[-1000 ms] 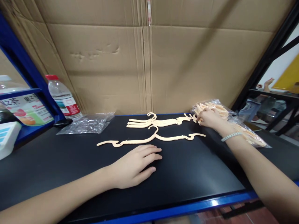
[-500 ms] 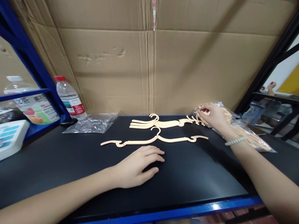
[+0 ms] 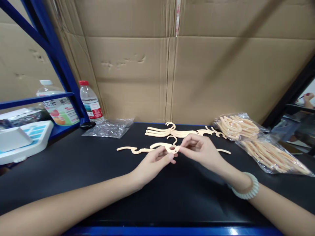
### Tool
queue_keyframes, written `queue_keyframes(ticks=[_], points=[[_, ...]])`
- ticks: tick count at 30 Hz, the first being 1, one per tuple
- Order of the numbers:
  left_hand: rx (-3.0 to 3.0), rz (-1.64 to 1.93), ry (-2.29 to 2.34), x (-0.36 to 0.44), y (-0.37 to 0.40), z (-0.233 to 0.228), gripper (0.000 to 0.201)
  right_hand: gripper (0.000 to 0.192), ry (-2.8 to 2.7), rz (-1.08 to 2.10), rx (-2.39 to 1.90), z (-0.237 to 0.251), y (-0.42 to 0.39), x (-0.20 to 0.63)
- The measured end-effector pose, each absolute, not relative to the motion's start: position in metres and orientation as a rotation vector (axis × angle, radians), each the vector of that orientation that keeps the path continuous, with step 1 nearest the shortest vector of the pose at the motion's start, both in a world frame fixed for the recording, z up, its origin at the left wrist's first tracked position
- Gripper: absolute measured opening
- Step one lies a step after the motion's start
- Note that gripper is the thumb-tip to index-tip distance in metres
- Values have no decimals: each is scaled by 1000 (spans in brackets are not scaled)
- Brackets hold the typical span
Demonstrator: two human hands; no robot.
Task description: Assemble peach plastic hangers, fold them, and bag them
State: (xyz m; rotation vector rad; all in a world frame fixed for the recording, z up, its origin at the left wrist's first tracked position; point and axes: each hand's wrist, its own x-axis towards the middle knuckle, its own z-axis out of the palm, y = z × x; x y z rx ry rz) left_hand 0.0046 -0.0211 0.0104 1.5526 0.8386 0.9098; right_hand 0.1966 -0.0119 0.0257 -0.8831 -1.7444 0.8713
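Note:
My left hand (image 3: 154, 161) and my right hand (image 3: 199, 150) meet over the middle of the black table (image 3: 73, 170). Together they pinch a small cream plastic hanger piece (image 3: 164, 146) between their fingertips. Just behind it lies a single flat cream hanger (image 3: 133, 150) on the table. Further back sits a small stack of the same hangers (image 3: 172, 132). To the right lies a clear plastic bag of hanger pieces (image 3: 256, 137). A pale bead bracelet (image 3: 247, 191) is on my right wrist.
An empty crumpled clear bag (image 3: 109, 127) lies at the back left. A water bottle with a red cap (image 3: 90, 101) stands by the blue shelf post (image 3: 61, 62). A white and blue device (image 3: 24, 139) rests at the left edge. Cardboard (image 3: 197, 65) walls off the back.
My right hand left the bag at the right and came to the centre with a hanger piece. My left hand lifted off the table and took hold of the piece too. The view shifted left.

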Motion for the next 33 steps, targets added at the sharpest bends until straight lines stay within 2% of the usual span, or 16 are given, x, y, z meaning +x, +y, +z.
queue_keyframes(ticks=[3, 5, 10, 13, 24, 33], points=[[1431, 996, 915, 5, -20, 10, 24, 18, -1876, 953, -850, 21, -12, 193], [1330, 1012, 904, 3, -18, 9, 25, 17, -1964, 861, -873, 22, -4, 204], [1195, 987, 855, -2, -17, 8, 29, 15, -2067, 41, -1163, 20, 39, 265], [1189, 984, 870, -4, -15, 10, 28, 15, -2184, -113, -1268, 10, 62, 292], [1129, 1275, 937, -34, 19, 45, 22, 9, -2361, -241, -1260, -7, 79, 280], [1056, 1227, 908, -51, 42, 39, 14, 7, -2160, -7, -1201, 3, 68, 286]])
